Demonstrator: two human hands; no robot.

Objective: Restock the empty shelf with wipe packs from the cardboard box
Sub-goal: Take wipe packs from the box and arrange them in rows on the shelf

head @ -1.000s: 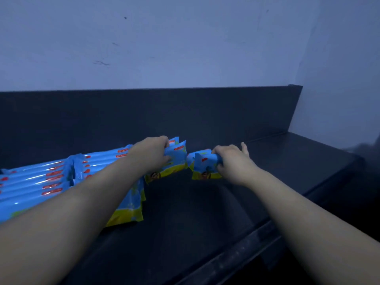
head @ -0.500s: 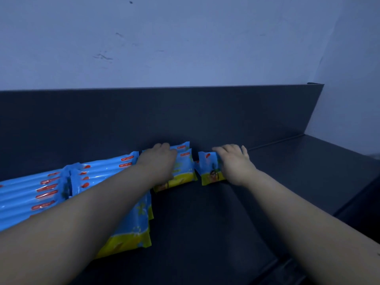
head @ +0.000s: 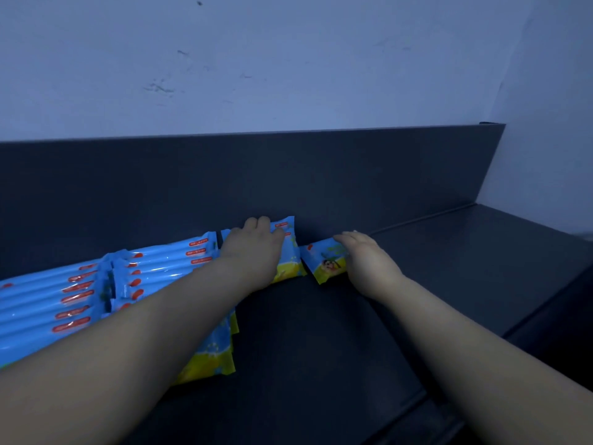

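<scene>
Blue and yellow wipe packs stand on edge in rows point(head: 150, 271) on the left half of the dark shelf point(head: 321, 342). My left hand point(head: 253, 248) grips a small stack of packs point(head: 288, 255) pressed against the shelf's back panel at the row's right end. My right hand point(head: 365, 261) holds another wipe pack point(head: 324, 261) just right of that stack, tilted, its lower edge on the shelf. A small gap separates the two. The cardboard box is out of view.
The shelf's upright back panel point(head: 353, 175) runs the full width. Bare shelf surface point(head: 481, 252) extends right toward the wall corner point(head: 513, 107). The shelf's front lip point(head: 449, 422) runs diagonally at lower right.
Both hands have pushed their packs farther back, from mid-shelf to the back panel. The packs now rest lower on the shelf.
</scene>
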